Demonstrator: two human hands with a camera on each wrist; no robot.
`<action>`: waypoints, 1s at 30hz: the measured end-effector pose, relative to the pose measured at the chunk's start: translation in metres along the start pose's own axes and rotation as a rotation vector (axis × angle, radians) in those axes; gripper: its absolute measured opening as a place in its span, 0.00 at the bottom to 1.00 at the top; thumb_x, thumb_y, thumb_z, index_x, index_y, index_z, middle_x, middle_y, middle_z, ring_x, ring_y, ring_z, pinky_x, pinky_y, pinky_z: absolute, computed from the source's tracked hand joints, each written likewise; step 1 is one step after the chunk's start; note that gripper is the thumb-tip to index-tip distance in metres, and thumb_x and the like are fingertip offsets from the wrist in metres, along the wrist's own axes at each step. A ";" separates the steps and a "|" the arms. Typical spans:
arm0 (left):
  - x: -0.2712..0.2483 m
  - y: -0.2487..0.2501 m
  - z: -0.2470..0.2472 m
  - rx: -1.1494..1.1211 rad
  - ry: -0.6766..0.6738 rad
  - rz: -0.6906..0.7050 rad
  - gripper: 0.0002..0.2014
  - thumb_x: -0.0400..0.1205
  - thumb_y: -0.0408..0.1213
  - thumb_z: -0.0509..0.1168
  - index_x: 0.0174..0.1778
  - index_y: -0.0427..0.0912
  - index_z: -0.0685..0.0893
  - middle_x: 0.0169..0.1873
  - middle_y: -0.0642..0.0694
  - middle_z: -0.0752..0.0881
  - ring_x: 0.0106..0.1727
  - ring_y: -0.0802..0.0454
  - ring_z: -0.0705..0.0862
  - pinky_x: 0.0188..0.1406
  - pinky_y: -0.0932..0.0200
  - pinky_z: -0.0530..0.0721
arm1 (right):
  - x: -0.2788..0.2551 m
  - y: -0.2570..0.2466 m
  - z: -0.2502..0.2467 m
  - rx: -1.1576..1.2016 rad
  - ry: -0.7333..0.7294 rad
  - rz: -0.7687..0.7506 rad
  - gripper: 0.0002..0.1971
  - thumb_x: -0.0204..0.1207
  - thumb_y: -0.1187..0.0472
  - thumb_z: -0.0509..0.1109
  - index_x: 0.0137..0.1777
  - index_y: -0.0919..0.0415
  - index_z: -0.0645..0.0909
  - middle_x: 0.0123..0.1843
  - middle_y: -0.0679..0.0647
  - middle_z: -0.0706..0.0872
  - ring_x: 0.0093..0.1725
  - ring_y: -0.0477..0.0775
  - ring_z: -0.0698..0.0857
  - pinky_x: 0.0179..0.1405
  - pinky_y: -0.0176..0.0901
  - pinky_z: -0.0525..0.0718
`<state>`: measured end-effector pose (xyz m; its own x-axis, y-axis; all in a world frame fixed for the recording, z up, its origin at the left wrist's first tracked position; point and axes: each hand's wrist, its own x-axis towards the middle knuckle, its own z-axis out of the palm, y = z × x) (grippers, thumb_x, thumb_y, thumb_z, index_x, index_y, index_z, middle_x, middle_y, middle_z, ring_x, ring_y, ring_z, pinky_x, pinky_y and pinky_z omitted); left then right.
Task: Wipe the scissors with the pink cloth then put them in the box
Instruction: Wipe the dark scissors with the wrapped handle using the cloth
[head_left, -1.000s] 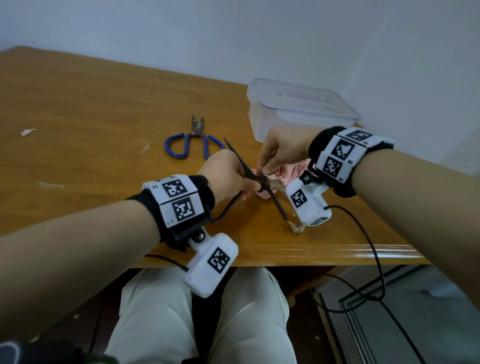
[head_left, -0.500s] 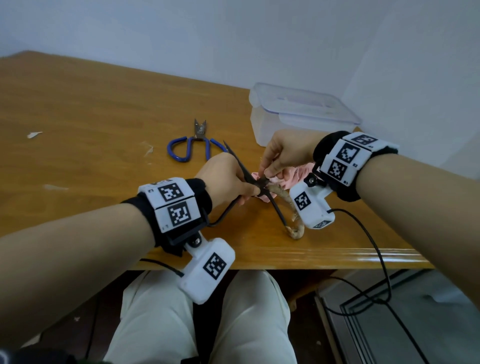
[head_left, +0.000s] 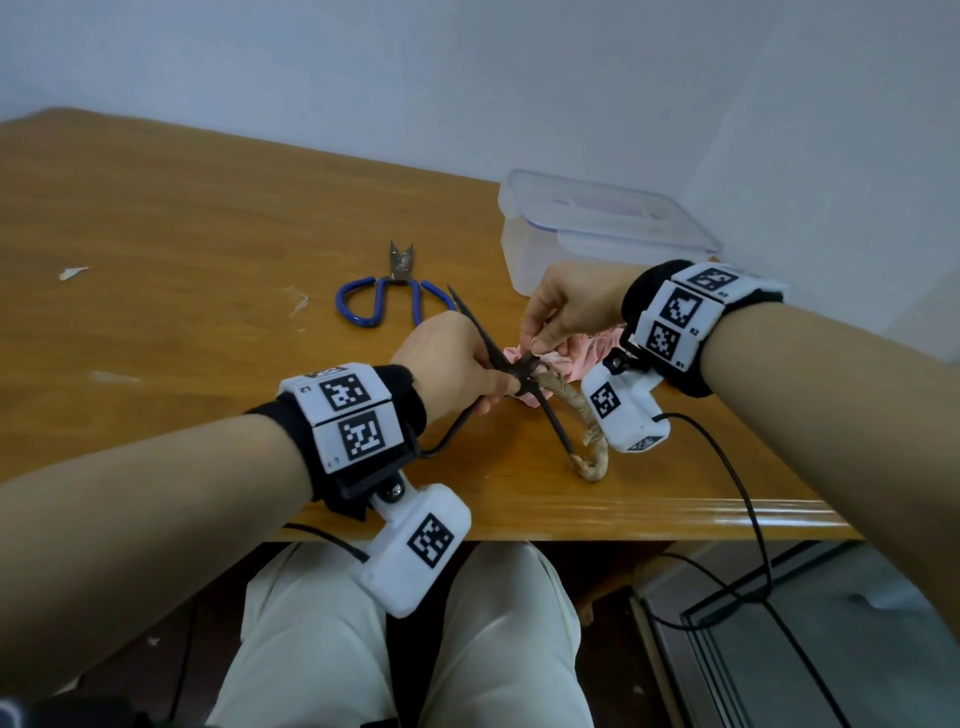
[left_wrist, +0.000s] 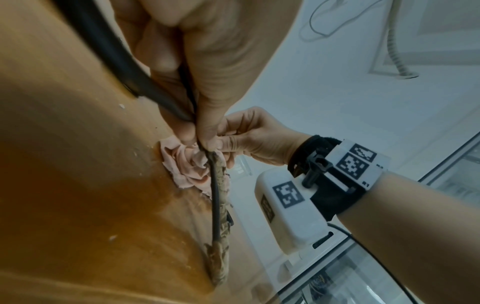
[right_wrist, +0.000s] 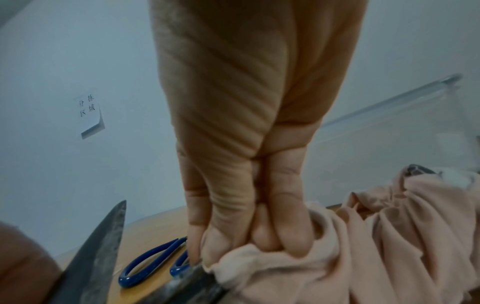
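Dark iron scissors (head_left: 485, 340) with one cloth-wrapped handle (head_left: 582, 431) are held over the table's front edge. My left hand (head_left: 457, 364) grips them at the pivot, blades spread apart. My right hand (head_left: 566, 312) pinches the pink cloth (head_left: 587, 353) against the blade near the pivot. In the left wrist view the pink cloth (left_wrist: 187, 166) bunches on the wood beside the scissors (left_wrist: 215, 205). The right wrist view shows my right hand (right_wrist: 254, 236) clutching the pink cloth (right_wrist: 376, 246) by a grey blade (right_wrist: 101, 246). The lidded clear plastic box (head_left: 597, 228) stands behind my right hand.
A second pair of scissors with blue handles (head_left: 387, 291) lies on the wooden table (head_left: 182, 260) behind my left hand, blades pointing away. Small white scraps (head_left: 72, 272) dot the left side. Wrist-camera cables (head_left: 748, 519) hang off the table's front edge.
The hands and scissors stay almost in place. My right hand's fingers with the cloth have shifted slightly along the blade towards the pivot, uncovering more of the wrapped handle.
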<state>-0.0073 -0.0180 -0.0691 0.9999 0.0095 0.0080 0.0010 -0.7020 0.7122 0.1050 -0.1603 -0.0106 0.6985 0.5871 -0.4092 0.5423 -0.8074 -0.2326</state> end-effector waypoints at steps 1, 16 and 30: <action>0.000 -0.001 0.000 -0.003 -0.003 -0.004 0.13 0.78 0.44 0.72 0.35 0.38 0.90 0.29 0.46 0.90 0.35 0.50 0.89 0.45 0.54 0.87 | 0.001 0.000 0.000 -0.001 -0.002 0.000 0.04 0.75 0.61 0.75 0.46 0.50 0.88 0.44 0.59 0.91 0.34 0.47 0.88 0.46 0.40 0.86; 0.001 -0.004 0.001 -0.021 -0.025 -0.013 0.14 0.78 0.46 0.72 0.36 0.38 0.90 0.31 0.45 0.90 0.32 0.53 0.87 0.47 0.54 0.87 | 0.001 0.007 -0.001 -0.008 0.035 0.023 0.04 0.76 0.61 0.74 0.45 0.50 0.87 0.39 0.54 0.91 0.34 0.50 0.88 0.44 0.43 0.87; 0.004 -0.005 -0.003 -0.026 -0.042 -0.019 0.13 0.77 0.46 0.73 0.36 0.39 0.90 0.30 0.46 0.91 0.35 0.51 0.89 0.46 0.55 0.88 | -0.016 0.006 0.001 0.201 0.097 0.057 0.29 0.72 0.70 0.72 0.69 0.41 0.77 0.64 0.44 0.78 0.62 0.51 0.79 0.61 0.45 0.79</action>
<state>-0.0029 -0.0123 -0.0709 0.9994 -0.0073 -0.0348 0.0205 -0.6832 0.7299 0.0965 -0.1742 -0.0063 0.7719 0.5357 -0.3424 0.4037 -0.8291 -0.3868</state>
